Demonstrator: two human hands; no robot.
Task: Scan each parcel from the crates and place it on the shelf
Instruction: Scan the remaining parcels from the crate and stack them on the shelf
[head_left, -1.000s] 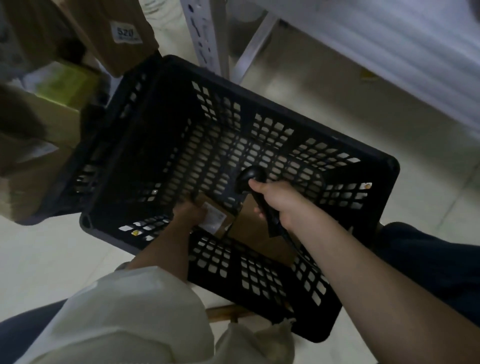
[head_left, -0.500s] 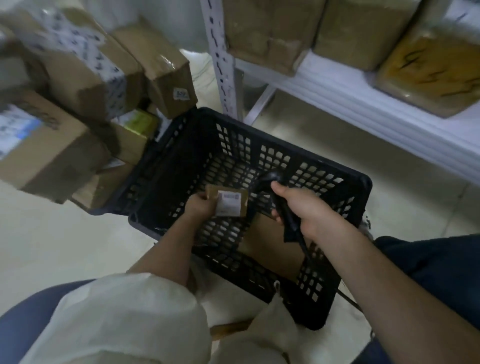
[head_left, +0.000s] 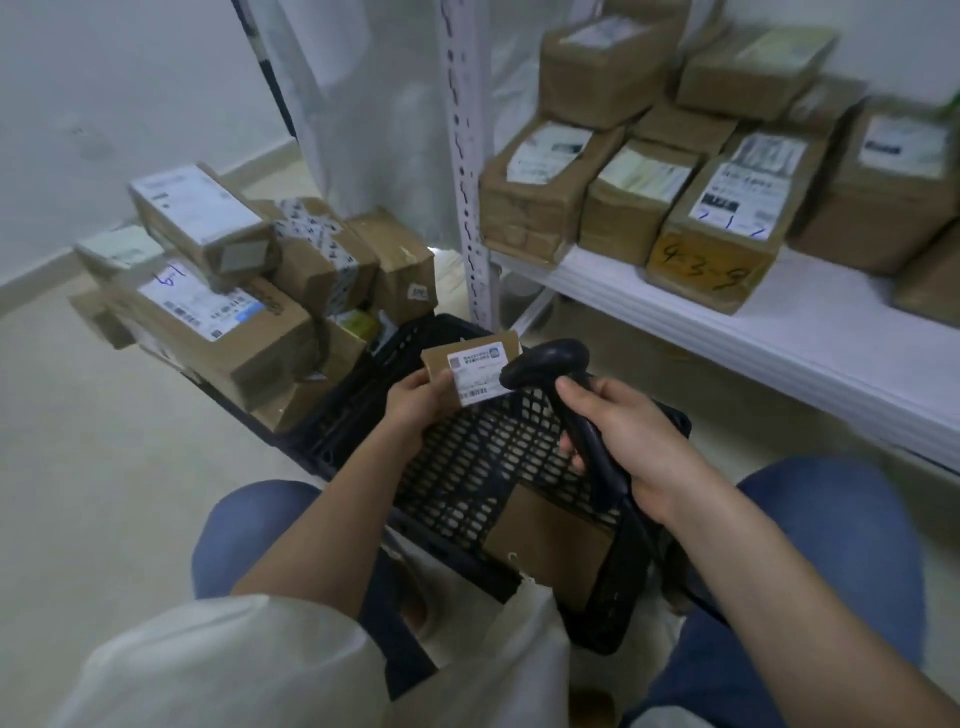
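Parcel (head_left: 470, 371), small brown box w/ white barcode label facing up, is held above the far end of the black crate (head_left: 467, 467), not touching it. Left hand (head_left: 415, 402) grips it at the left edge, thumb on top by the label, fingers curled under. Right hand (head_left: 631, 441) is wrapped round the handle of a black scanner (head_left: 550, 364); scanner head sits just right of the parcel, overlapping the label's right edge in view — can't tell if they touch. Cable runs from the handle down past the crate's right side.

Crate sits on the floor (head_left: 78, 493) between the person's knees, mesh walls, w/ a 2nd cardboard box (head_left: 550, 545) lying flat in its near-right corner.

Shelf (head_left: 779, 332), white, to the right & beyond the crate; its slotted white upright (head_left: 467, 171) stands just behind the crate's far edge. Row of labelled boxes (head_left: 727, 208) sits on the shelf towards its back, some stacked 2 high; one has "9-3-9" handwritten on the front face.

Pile of boxes (head_left: 234, 291) on the floor left of the crate, touching its left wall, stacked loosely.

White sleeve (head_left: 208, 665) on left arm.
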